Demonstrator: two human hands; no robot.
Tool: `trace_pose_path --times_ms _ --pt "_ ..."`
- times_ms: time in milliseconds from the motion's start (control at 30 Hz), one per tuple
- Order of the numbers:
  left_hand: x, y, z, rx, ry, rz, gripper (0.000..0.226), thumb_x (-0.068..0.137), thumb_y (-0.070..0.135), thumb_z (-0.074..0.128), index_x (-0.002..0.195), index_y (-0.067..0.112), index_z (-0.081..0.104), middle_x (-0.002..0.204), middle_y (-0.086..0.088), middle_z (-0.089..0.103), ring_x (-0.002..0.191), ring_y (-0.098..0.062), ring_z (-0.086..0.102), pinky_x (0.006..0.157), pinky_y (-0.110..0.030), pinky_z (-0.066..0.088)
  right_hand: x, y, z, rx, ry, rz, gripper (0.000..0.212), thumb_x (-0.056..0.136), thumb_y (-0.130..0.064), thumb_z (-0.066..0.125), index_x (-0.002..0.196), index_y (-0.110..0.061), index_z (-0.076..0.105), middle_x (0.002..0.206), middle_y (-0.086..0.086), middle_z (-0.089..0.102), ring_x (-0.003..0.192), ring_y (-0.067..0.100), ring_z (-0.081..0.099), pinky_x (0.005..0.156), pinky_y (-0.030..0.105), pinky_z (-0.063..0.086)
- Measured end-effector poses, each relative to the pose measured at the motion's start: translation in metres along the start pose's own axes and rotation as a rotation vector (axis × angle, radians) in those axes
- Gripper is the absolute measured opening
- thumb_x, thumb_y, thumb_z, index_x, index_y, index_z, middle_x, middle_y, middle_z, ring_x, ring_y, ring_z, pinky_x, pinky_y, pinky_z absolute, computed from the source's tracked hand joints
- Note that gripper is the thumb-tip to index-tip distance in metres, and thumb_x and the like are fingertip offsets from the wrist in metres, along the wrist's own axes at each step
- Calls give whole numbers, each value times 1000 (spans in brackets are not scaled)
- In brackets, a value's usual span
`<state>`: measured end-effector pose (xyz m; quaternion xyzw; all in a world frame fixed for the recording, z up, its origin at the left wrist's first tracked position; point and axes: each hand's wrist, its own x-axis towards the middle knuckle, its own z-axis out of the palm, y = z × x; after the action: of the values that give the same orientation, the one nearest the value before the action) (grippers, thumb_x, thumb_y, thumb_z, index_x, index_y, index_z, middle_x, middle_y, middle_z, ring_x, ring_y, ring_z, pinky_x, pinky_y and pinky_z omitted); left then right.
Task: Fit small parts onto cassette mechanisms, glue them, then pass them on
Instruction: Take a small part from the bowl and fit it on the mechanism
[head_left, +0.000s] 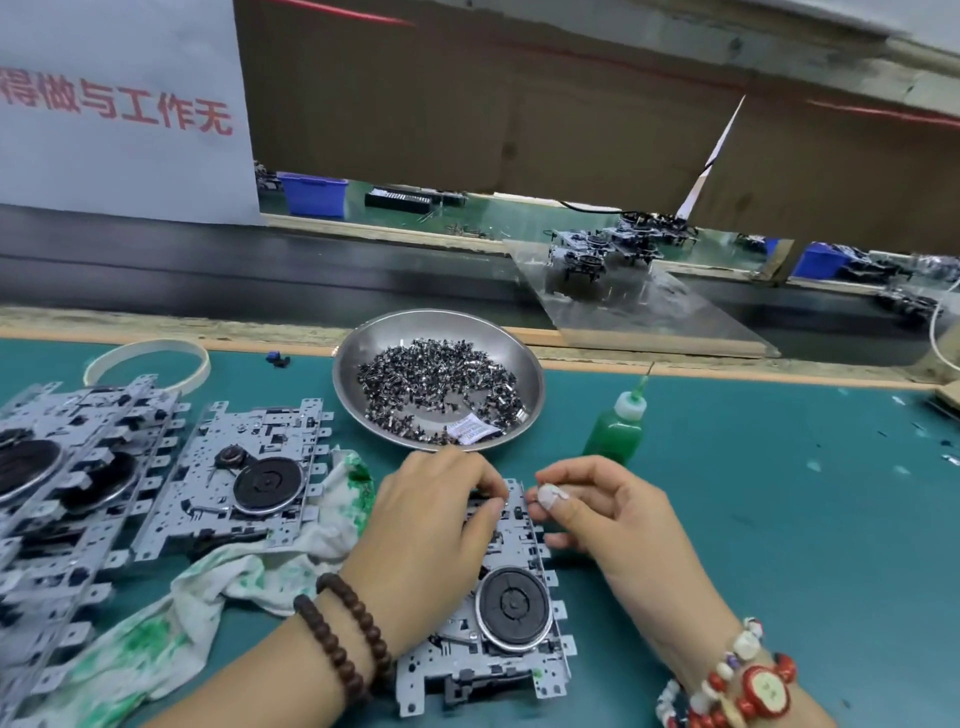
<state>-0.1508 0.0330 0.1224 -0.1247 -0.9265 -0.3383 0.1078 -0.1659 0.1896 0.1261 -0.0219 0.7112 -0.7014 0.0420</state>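
Note:
A grey metal cassette mechanism (511, 618) with a black flywheel lies on the green mat in front of me. My left hand (431, 525) lies over its far left part, fingers curled down onto the top edge. My right hand (597, 514) sits at the far right edge, thumb and fingers pinched together against the frame; any small part between them is hidden. A steel bowl (363, 343) of several small dark metal parts stands just beyond the hands. A green glue bottle (615, 431) stands upright to the right of the bowl.
More mechanisms lie to the left: one (244, 478) on a green-stained white cloth (171, 613), a stack (57, 467) at the far left. A tape ring (148, 358) lies behind them. A black conveyor belt (260, 275) runs beyond the bench edge, carrying assembled mechanisms (597, 249) at the right.

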Motion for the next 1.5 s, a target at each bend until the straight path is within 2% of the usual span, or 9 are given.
trace_pose_path --times_ms 233,467,667,800,933,1033,1267,1400,1500 --pt "-1 0 3 -46 24 -34 8 93 33 44 85 38 44 92 22 43 97 -3 37 92 -30 34 1 -1 0 -22 -37 -43 15 83 5 60 79 -8 65 71 5 72 68 6 68 54 14 50" --pt "-4 3 6 -67 27 -92 5 89 45 41 86 45 44 99 24 45 97 5 31 85 -26 20 1 1 1 -109 -96 -111 14 81 3 62 79 -11 64 70 -9 68 64 -1 59 56 12 48" --pt "-4 3 5 -137 33 -124 14 86 46 44 72 46 44 95 24 48 93 7 34 88 -28 22 0 3 1 -192 -119 -157 19 81 2 64 82 -16 65 77 -9 69 71 2 60 64 13 47" --pt "-1 4 3 -214 32 -171 14 82 44 45 69 40 47 89 19 50 93 0 41 96 -37 32 -1 1 0 -227 -133 -221 26 78 2 67 89 -22 65 78 -10 68 74 1 61 67 11 48" --pt "1 6 0 -278 3 -202 18 83 41 48 66 37 50 88 18 51 95 -3 44 97 -42 34 -5 -2 2 -426 -129 -362 28 78 -3 69 82 -30 67 78 -11 67 73 2 59 64 11 47" --pt "1 6 0 -251 -10 -199 22 86 39 49 64 38 48 89 20 50 95 -2 42 97 -41 33 -4 -2 1 -509 -93 -393 23 78 -7 69 79 -29 69 78 -14 67 76 5 60 61 11 45" --pt "1 6 0 -207 -36 -209 18 87 44 42 71 38 48 91 21 48 94 0 38 95 -36 30 -2 -1 0 -483 -59 -341 25 78 -8 69 74 -32 68 79 -16 67 75 1 60 63 13 48" --pt "0 6 2 -253 28 -207 14 92 33 41 80 31 47 84 21 49 87 3 38 92 -37 34 0 0 -2 -298 -73 -193 25 80 -3 67 71 -26 71 73 -6 70 66 1 60 54 15 49" --pt "-1 7 3 -252 59 -214 12 94 27 41 84 32 46 86 21 49 87 2 39 92 -38 36 2 0 -4 -227 -71 -136 22 80 -2 66 71 -21 70 71 -4 70 68 4 61 55 15 49"
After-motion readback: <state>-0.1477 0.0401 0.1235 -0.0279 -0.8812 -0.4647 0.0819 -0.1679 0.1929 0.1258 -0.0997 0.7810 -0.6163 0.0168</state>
